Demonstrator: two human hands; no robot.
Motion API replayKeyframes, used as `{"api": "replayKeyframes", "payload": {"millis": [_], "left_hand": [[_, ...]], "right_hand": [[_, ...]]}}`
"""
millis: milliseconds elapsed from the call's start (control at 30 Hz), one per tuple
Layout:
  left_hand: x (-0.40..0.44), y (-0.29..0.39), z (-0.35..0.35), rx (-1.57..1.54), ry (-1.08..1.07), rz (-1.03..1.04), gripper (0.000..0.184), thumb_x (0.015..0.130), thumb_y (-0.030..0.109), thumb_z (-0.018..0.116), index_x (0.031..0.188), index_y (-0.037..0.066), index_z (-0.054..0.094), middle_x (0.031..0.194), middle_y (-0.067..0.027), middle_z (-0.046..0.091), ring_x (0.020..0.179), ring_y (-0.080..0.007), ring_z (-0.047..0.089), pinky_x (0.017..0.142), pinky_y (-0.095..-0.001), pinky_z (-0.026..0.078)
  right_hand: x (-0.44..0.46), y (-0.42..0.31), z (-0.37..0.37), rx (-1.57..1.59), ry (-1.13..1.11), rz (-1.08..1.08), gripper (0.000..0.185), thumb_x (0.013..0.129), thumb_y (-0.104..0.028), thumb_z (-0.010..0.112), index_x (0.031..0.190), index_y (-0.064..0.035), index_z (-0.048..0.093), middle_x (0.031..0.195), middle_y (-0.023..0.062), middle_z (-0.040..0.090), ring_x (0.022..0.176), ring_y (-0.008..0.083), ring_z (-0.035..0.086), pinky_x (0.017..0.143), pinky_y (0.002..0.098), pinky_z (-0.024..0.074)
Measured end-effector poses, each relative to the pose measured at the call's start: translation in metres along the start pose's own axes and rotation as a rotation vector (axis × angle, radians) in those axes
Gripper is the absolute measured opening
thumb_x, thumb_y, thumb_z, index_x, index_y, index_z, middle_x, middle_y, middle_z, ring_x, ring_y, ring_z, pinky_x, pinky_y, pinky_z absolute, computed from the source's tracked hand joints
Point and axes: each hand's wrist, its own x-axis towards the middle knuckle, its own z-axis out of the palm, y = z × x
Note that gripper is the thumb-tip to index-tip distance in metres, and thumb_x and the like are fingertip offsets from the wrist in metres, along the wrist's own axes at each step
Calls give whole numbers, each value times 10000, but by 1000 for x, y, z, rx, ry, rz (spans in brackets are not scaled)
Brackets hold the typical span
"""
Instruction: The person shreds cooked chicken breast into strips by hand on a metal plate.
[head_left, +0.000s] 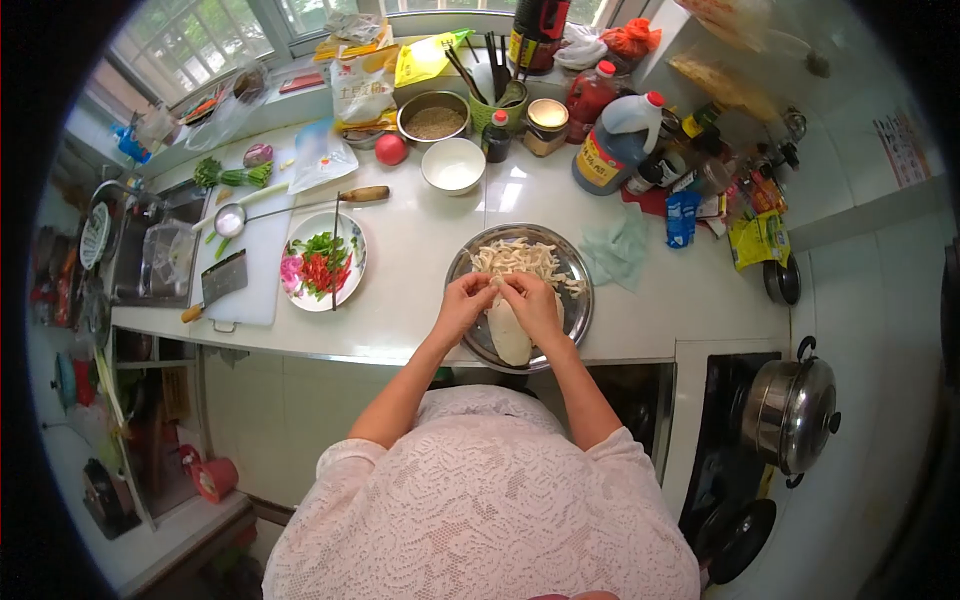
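Observation:
Over a round metal tray (463, 336), my left hand (468, 303) and my right hand (530, 302) meet with fingertips pinched together. Both are closed on the upper end of a thick, pale king oyster mushroom (512, 335), whose smooth lower part points toward me. Behind my fingers lies a heap of torn mushroom strips (520, 258) on the same tray. What exactly sits between the fingertips is partly hidden.
Left of the tray stands a plate (357, 285) of chopped red and green peppers with chopsticks across it. A cleaver (223, 279) lies on the white cutting board (262, 250). A white bowl (453, 166) is behind; a steel pot (790, 412) stands right.

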Motion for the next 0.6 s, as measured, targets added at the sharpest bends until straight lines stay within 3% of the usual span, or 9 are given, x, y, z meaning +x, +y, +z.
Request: {"api": "replayKeyframes", "payload": {"millis": [67,167,233,433,600], "left_hand": [[3,-1,6,-3,-25,-7,212,870,151,623,1018,2,591,749,15,567,665,-56,505,601,-209,426],[8,-2,13,68,-52,-30,212,877,161,607,1016,2,586,783,3,583,684,-64,530,626,-210,447],[10,-1,19,14,-16,-10,213,882,160,586,1025,3,583,827,-15,597,718,-78,559,659,-216,469],[11,8,25,-137,-41,-112,148,882,130,566,990,30,586,863,-23,604,762,-92,579,698,-234,493],[10,16,20,1,-123,-47,138,882,151,587,973,48,587,877,-18,601,755,-83,575,691,-235,496]], "right_hand": [[-2,-5,-8,-40,30,-11,142,812,-101,641,881,23,641,711,84,638,639,114,592,580,254,462],[-6,-6,-15,-1,12,139,138,797,-115,618,859,3,653,732,138,643,612,191,617,577,300,472],[-6,7,-17,207,-13,268,137,829,-84,598,884,32,644,766,40,638,671,81,583,609,228,460],[-6,11,-29,505,-10,344,148,843,-74,590,941,29,630,785,17,631,699,61,571,629,203,456],[-4,-1,-29,392,-9,182,103,835,-86,622,892,0,621,795,21,611,711,81,567,621,218,454]]}}
